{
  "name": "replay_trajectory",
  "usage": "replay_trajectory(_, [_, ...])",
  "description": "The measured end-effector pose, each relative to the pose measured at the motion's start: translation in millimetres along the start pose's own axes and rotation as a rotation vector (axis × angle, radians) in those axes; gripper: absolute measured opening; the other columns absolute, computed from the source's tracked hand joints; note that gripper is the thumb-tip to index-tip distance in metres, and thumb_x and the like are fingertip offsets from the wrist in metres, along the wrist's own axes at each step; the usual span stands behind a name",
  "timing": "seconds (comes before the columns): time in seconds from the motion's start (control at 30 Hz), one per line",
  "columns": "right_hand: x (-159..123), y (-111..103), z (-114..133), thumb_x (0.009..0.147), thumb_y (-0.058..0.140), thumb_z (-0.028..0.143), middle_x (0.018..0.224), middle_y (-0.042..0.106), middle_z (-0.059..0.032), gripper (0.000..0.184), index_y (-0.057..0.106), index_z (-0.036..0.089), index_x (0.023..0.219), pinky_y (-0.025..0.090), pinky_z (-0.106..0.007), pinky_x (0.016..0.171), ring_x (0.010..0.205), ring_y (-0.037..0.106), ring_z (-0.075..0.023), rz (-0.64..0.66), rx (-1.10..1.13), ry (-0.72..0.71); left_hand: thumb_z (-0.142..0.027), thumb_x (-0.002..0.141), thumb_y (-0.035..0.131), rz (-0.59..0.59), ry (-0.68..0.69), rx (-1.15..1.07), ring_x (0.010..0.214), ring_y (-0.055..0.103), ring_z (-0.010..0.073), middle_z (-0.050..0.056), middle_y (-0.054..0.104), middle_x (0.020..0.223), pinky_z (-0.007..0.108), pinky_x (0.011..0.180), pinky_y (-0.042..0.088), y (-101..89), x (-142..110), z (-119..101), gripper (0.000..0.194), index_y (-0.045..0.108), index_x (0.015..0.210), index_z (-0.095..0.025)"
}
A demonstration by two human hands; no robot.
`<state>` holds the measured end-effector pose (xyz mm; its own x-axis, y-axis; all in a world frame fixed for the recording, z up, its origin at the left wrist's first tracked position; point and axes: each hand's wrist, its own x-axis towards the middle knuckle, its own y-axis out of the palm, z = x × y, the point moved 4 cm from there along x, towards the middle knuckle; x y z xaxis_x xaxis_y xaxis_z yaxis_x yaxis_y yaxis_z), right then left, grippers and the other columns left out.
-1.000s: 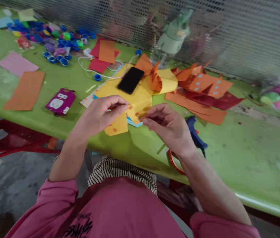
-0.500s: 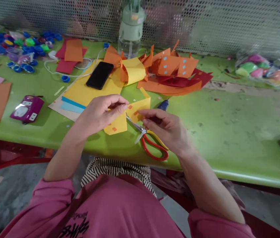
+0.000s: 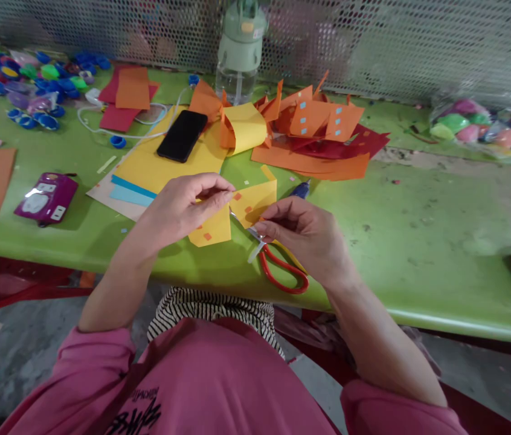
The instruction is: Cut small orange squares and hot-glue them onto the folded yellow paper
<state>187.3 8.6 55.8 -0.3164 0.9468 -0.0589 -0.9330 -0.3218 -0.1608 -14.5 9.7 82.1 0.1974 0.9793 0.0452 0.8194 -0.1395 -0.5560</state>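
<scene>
My left hand [image 3: 192, 205] pinches a folded strip of yellow paper [image 3: 255, 198] by its upper edge between thumb and fingers. Small orange squares dot the strip on both sides of the hand. My right hand [image 3: 307, 235] is closed in a pinch at the strip's lower right corner, where a speck of orange paper [image 3: 262, 219] shows at the fingertips; most of it is hidden. Under my right hand lie scissors with red and yellow handles [image 3: 282, 279], their blades partly covered by the strip. A dark blue pen-like tool [image 3: 301, 190] rests just beyond that hand.
A black phone [image 3: 183, 136] lies on yellow sheets [image 3: 144, 166]. Behind are orange cut-paper shapes [image 3: 312, 118], red strips [image 3: 359, 142] and a water bottle [image 3: 240, 57]. A purple pouch [image 3: 47, 198] sits left; bagged colourful pieces [image 3: 482, 127] are at the right rear.
My right hand's fingertips have slid slightly down and right along the strip, uncovering more of an orange square. My left hand keeps its hold. The view has shifted a little.
</scene>
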Motion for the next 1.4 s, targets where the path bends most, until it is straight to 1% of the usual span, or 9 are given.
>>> replay_trajectory(0.17, [-1.1,1.9,4.9,0.081,0.077,0.038,0.071,0.066,0.0013,0.021,0.066,0.019,0.082,0.047,-0.028,0.058,0.062,0.058,-0.0113,0.003,-0.146,-0.059,-0.043,0.092,0.058,-0.005,0.015,-0.013,0.089,0.067,0.0172,0.005,0.076,0.100,0.024,0.076,0.051,-3.2,-2.7,3.3,0.029,0.073,0.098,-0.018])
replay_trajectory(0.3, [-2.8,-1.4,11.4,0.087,0.070,0.033,0.080,0.068,-0.0003,0.013,0.069,0.020,0.086,0.047,-0.028,0.062,0.070,0.059,-0.0122,-0.070,-0.334,-0.180,-0.044,0.092,0.058,-0.009,0.012,-0.024,0.087,0.067,0.0168,0.004,0.076,0.098,0.025,0.076,0.051,-5.4,-5.0,4.6,0.030,0.073,0.099,-0.018])
replay_trajectory(0.43, [-6.3,-3.8,14.0,0.091,0.064,0.028,0.083,0.066,-0.0005,0.009,0.067,0.020,0.087,0.045,-0.029,0.065,0.071,0.056,-0.0119,-0.112,-0.413,-0.204,-0.044,0.092,0.059,-0.025,0.002,-0.059,0.087,0.067,0.0167,0.005,0.075,0.098,0.025,0.077,0.051,-6.2,-7.2,4.3,0.030,0.073,0.099,-0.018])
replay_trajectory(0.53, [-10.0,-4.3,14.0,0.093,0.062,0.028,0.081,0.063,0.0003,0.010,0.066,0.020,0.088,0.041,-0.028,0.061,0.064,0.049,-0.0098,-0.152,-0.433,-0.207,-0.043,0.091,0.060,-0.049,-0.017,-0.104,0.088,0.067,0.0166,0.005,0.075,0.099,0.025,0.078,0.050,-5.7,-8.6,3.0,0.029,0.072,0.100,-0.018])
replay_trajectory(0.63, [-13.3,-3.1,13.3,0.093,0.061,0.030,0.080,0.058,0.0008,0.012,0.066,0.021,0.088,0.039,-0.027,0.059,0.063,0.045,-0.0099,-0.206,-0.444,-0.235,-0.042,0.091,0.060,-0.061,-0.030,-0.124,0.088,0.066,0.0165,0.005,0.074,0.099,0.025,0.077,0.050,-3.8,-9.6,1.3,0.029,0.072,0.100,-0.017])
replay_trajectory(0.77, [-15.4,0.4,9.3,0.092,0.064,0.035,0.078,0.052,0.0006,0.014,0.067,0.022,0.086,0.038,-0.028,0.060,0.067,0.046,-0.0122,-0.266,-0.432,-0.238,-0.045,0.092,0.059,-0.061,-0.010,-0.138,0.089,0.066,0.0169,0.005,0.074,0.100,0.025,0.077,0.051,-0.1,-10.4,-0.7,0.031,0.071,0.101,-0.018])
replay_trajectory(0.93, [-15.5,2.3,2.8,0.091,0.065,0.042,0.076,0.052,0.0000,0.019,0.065,0.024,0.084,0.040,-0.031,0.065,0.069,0.046,-0.0144,-0.301,-0.402,-0.201,-0.049,0.091,0.058,-0.052,-0.010,-0.128,0.089,0.066,0.0179,0.006,0.074,0.099,0.025,0.075,0.052,4.2,-11.6,-1.4,0.034,0.071,0.102,-0.018])
replay_trajectory(1.23, [-17.1,1.4,-0.4,0.090,0.066,0.035,0.074,0.048,0.0014,0.013,0.063,0.024,0.085,0.039,-0.032,0.066,0.067,0.044,-0.0140,-0.348,-0.448,-0.239,-0.050,0.091,0.059,0.000,-0.016,-0.146,0.086,0.067,0.0180,0.005,0.075,0.093,0.025,0.073,0.052,8.5,-14.5,-5.4,0.034,0.071,0.102,-0.020])
replay_trajectory(1.4, [-17.3,0.6,-2.9,0.089,0.067,0.038,0.072,0.045,0.0020,0.017,0.060,0.024,0.083,0.038,-0.031,0.065,0.068,0.044,-0.0143,-0.402,-0.442,-0.246,-0.048,0.090,0.060,0.030,-0.023,-0.210,0.087,0.068,0.0184,0.005,0.075,0.092,0.025,0.072,0.053,9.8,-16.4,-6.3,0.031,0.071,0.100,-0.020])
